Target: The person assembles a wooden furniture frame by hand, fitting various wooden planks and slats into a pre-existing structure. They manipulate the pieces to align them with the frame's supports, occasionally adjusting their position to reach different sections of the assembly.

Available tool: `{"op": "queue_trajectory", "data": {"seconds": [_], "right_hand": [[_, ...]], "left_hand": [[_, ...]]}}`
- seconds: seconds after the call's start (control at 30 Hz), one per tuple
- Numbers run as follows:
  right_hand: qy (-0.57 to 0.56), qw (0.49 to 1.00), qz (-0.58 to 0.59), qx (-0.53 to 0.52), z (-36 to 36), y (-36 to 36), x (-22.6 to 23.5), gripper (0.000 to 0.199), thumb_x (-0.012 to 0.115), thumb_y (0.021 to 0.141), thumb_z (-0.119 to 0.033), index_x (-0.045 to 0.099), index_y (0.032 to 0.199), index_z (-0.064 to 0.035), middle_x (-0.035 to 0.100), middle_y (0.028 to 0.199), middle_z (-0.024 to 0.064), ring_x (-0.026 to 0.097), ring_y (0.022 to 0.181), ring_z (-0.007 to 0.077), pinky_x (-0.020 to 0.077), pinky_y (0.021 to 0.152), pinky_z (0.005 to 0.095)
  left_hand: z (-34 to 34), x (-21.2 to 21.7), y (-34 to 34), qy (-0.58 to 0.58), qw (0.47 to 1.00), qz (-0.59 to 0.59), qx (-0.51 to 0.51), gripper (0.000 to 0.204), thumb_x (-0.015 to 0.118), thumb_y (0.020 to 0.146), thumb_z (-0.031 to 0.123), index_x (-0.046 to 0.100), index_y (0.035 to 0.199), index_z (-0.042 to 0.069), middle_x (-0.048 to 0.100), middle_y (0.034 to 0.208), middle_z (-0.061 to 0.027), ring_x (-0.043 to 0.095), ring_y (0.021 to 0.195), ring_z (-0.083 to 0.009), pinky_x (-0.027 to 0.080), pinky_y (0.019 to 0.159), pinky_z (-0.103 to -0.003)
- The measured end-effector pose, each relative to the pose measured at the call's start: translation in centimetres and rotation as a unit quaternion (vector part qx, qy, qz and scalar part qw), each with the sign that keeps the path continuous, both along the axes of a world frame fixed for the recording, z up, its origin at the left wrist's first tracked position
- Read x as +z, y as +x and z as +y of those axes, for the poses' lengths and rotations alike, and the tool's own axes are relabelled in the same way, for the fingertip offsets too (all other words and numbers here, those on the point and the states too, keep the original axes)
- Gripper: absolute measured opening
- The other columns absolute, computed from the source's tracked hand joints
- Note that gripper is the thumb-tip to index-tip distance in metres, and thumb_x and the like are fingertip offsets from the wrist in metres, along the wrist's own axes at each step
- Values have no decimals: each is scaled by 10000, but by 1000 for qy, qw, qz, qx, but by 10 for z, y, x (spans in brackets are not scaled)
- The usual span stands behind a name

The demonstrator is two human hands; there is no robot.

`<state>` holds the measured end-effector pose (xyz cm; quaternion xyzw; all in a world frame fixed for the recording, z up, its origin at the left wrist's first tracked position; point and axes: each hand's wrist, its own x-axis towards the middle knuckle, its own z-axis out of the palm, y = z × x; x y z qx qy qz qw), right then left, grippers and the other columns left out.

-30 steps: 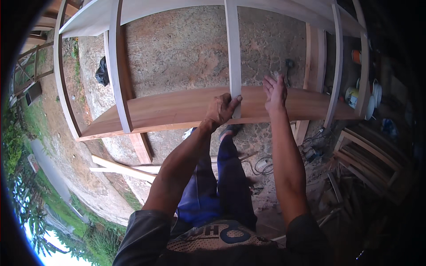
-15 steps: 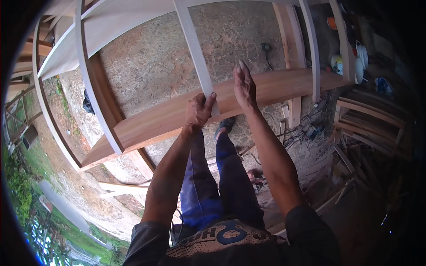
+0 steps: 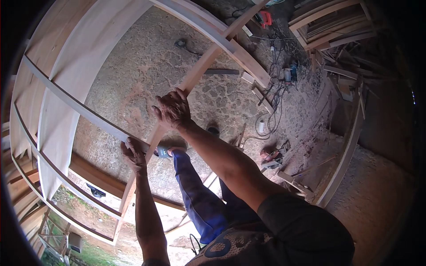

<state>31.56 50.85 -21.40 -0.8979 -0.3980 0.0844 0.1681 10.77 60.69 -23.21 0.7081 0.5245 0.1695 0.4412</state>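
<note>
A long wooden board, seen edge-up, runs diagonally across the middle, and several pale slats meet it. My left hand is closed around the end of one wooden slat, where it joins the board. Its thumb lies along the slat. Farther up the board is my right hand, fingers apart and slightly bent, over the board's edge. Nothing shows in its grasp; whether the palm presses on the wood is hidden. Wide pale panels stand beyond the slats on the left.
Cables and a blue power tool lie on the rough floor at right. A red tool is at the far side. Stacked wooden frames and offcuts fill the upper right. Another tool lies near my legs.
My view has turned to the right, so the frame appears rotated. My right hand, flat and raised above the board before, is now over its edge with fingers spread. My left hand stays at the slat's end.
</note>
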Motion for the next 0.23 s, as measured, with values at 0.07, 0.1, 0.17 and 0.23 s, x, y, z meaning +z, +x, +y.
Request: {"op": "queue_trajectory", "data": {"seconds": [0.07, 0.1, 0.17, 0.23], "right_hand": [[40, 999, 0, -13, -4, 1, -4, 414, 646, 877, -382, 669, 1199, -122, 676, 928, 44, 583, 1016, 226, 263, 1123, 456], [52, 998, 30, -8, -7, 2, -7, 413, 654, 871, -376, 670, 1199, -126, 676, 938, 47, 589, 1019, 223, 270, 1132, 452], [127, 989, 75, 18, -17, 9, -11, 428, 691, 844, -366, 665, 1207, -140, 673, 1003, 54, 603, 1077, 210, 277, 1173, 442], [168, 961, 205, 81, -33, 23, 2, 532, 769, 794, -366, 638, 1259, -144, 664, 1113, 91, 567, 1233, 216, 231, 1222, 435]], "left_hand": [[-4, -3, 2, 53, 997, 56, -6, 684, 462, 1011, 556, 529, 1283, -68, 663, 906, -253, 628, 741, -358, 489, 654, -444], [-2, -3, 3, 20, 997, 79, -5, 744, 451, 1003, 583, 490, 1360, -69, 673, 970, -287, 653, 817, -399, 497, 697, -468], [2, -22, 3, 76, 996, 42, 31, 742, 459, 998, 591, 491, 1379, -45, 687, 988, -268, 672, 862, -389, 525, 727, -463], [16, -48, -8, 70, 996, -5, 49, 817, 513, 959, 625, 408, 1470, -5, 673, 1155, -266, 677, 988, -387, 557, 851, -459]]}}
